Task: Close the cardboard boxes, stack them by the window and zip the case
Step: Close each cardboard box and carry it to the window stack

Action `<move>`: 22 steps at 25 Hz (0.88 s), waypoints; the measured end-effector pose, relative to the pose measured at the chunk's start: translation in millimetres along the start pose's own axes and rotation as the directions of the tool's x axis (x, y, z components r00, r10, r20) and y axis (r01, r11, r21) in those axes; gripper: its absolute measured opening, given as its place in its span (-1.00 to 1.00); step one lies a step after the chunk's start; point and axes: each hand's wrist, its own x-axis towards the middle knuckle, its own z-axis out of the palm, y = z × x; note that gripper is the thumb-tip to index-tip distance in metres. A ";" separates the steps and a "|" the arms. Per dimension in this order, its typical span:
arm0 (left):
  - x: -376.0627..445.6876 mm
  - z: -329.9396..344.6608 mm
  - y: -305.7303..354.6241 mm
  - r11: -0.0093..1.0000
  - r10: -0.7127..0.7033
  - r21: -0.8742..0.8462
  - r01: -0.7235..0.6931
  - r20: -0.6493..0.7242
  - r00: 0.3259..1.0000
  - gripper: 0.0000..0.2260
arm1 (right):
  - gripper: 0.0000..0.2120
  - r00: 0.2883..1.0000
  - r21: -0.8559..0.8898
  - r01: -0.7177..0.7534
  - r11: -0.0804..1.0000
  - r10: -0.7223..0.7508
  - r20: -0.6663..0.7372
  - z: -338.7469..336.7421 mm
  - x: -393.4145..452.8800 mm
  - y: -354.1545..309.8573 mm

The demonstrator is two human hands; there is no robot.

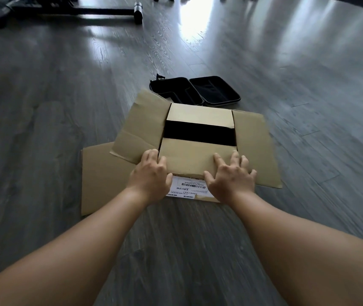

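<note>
Head view looks down on a grey wood-grain floor [43, 107] where a cardboard box [198, 138] sits with its two short flaps folded in and a dark gap showing between them; its long side flaps lie spread out left and right. Both hands rest on the near flap: the left hand [150, 175] has its fingers curled over that flap's left edge, the right hand [231, 175] lies flat with fingers spread, gripping nothing. Under the box's left side lies a flat sheet of cardboard [101, 180]. A white shipping label [187, 188] on the box's near face shows barcodes and, upside down, "10/20". Just behind the box a black zip case [195, 91] lies open, both halves flat on the floor. Far off at top left is a black wheeled frame [66, 9].
</note>
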 end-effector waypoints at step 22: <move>8.8 -4.1 4.7 0.894 -0.327 -0.316 0.318 0.025 0.945 -0.75 | -0.20 0.993 0.087 0.110 0.990 -0.112 0.019 -1.6 -15.5 -35.7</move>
